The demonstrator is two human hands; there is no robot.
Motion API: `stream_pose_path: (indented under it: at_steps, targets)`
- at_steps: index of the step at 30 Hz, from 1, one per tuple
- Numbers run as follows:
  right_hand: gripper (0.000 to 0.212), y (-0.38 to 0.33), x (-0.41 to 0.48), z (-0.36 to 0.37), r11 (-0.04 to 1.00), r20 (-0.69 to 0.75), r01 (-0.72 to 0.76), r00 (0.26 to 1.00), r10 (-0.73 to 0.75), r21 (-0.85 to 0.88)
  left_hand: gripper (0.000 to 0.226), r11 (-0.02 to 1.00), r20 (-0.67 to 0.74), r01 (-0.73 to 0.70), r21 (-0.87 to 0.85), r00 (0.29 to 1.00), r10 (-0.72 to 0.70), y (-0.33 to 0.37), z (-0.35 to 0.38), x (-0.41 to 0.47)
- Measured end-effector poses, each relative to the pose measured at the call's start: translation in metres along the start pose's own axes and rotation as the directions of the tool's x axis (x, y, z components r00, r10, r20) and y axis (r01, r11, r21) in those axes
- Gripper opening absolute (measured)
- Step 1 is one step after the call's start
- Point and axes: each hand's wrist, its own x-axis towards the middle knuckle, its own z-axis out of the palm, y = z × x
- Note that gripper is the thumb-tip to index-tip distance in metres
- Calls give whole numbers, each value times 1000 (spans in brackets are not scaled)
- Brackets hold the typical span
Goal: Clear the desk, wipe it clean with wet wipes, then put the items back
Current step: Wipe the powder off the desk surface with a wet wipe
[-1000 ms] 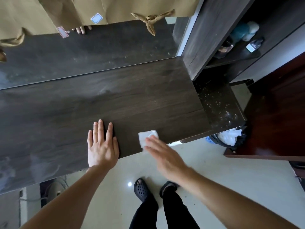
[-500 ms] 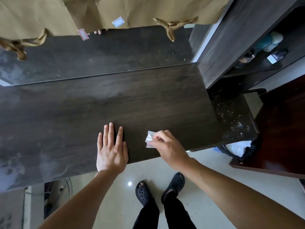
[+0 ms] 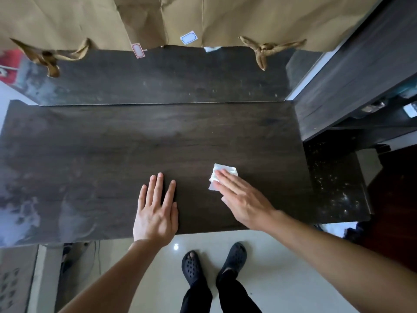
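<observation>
The dark wood desk (image 3: 112,143) fills the middle of the view, with a mirror panel standing along its back edge. A crumpled white wet wipe (image 3: 223,173) lies on the desk right of centre. My right hand (image 3: 243,198) presses it down with straight fingers laid over its near half. Flat on the desk near the front edge, left of the wipe, rests my left hand (image 3: 156,213) with its fingers spread and nothing in it.
Brown paper (image 3: 203,16) with knotted ties and two small labels hangs over the mirror's top. A dark shelf unit (image 3: 361,71) stands at the right, holding small items. A dusty lower surface (image 3: 334,188) adjoins the desk's right end. My black clogs (image 3: 212,263) stand on the pale floor.
My right hand went from pinching the wipe with curled fingers to pressing it flat under straight fingers, slightly farther onto the desk. The left hand stayed flat. The camera view shifted to the left.
</observation>
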Motion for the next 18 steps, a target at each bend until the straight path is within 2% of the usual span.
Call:
stream_pose_path:
  at_steps: [1,3,5,6,7,8,10,11,13,14,15,16,17,18]
  targets:
    - [48,21,6,-6,999,-18,-32,999,31,-31,52,1000,-5,2,-3,1000,-3,0,0,0]
    - [52,69,29,-21,970,-123,-237,965,230,-45,53,1000,-14,1,-2,1000,-1,1,0,0]
    - [54,107,58,-36,864,-184,-503,850,494,-3,53,1000,-22,1,-4,1000,-1,2,-1,0]
    - [52,110,72,-38,804,-177,-594,789,588,24,52,1000,-27,0,-3,1000,0,2,-1,0]
    - [51,99,84,-35,788,-172,-615,773,611,37,52,1000,-29,-1,-1,1000,1,2,-1,1]
    - [50,81,89,-28,823,-162,-567,810,563,26,52,1000,-30,0,0,1000,0,2,-1,1]
    - [52,31,83,-9,965,-92,-262,961,259,-15,52,1000,-34,6,-7,999,-6,2,-3,1]
    - [53,13,71,-1,996,-20,-89,996,89,-17,52,1000,-36,8,-11,999,-9,2,-3,1]
    - [51,16,58,-6,995,89,99,991,-99,2,52,1000,-33,10,-22,999,-11,3,-4,1]
    - [50,33,62,-13,995,73,104,992,-104,-2,52,1000,-32,12,-25,999,-13,3,-5,1]
    - [49,54,68,-19,999,21,30,999,-29,-19,53,1000,-33,12,-25,999,-13,3,-5,1]
    - [49,76,78,-26,994,-46,-107,993,105,-35,53,1000,-34,10,-21,999,-11,2,-4,1]
    - [48,95,88,-33,957,-110,-288,953,282,-43,53,1000,-34,9,-17,999,-9,2,-4,1]
    - [49,107,99,-38,884,-148,-467,877,457,-37,53,1000,-33,10,-15,999,-10,2,-4,1]
